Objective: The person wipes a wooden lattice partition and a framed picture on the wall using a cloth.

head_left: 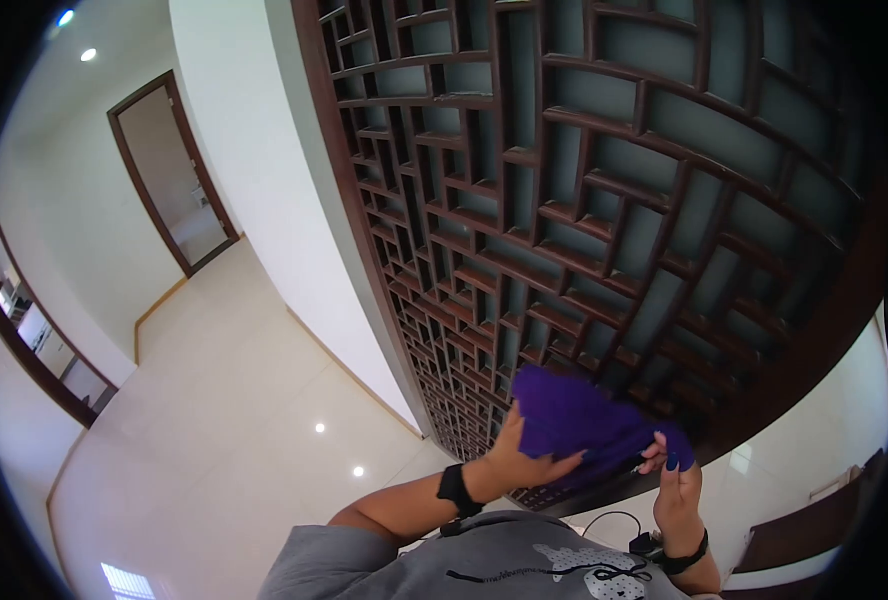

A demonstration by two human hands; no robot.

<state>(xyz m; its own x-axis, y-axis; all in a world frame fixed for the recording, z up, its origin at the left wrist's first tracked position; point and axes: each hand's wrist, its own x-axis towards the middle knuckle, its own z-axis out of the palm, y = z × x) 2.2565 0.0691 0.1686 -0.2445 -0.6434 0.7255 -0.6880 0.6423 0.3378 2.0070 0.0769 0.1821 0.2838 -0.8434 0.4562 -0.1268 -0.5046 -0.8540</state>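
A purple cloth (579,415) is spread between my two hands, close in front of the dark wooden lattice screen (584,215). My left hand (517,450) holds the cloth's left side, with part of the fingers hidden behind or under the fabric. At its right end, my right hand (672,470) pinches the cloth, fingers curled and dark nails showing. Both wrists wear black bands. Whether the cloth touches the lattice cannot be made out.
A white wall (254,150) borders the screen on the left. Pale glossy floor tiles (234,400) stretch toward two doorways with brown frames. Low at the right is a dark brown piece of furniture (804,525). A thin black cable hangs near my right wrist.
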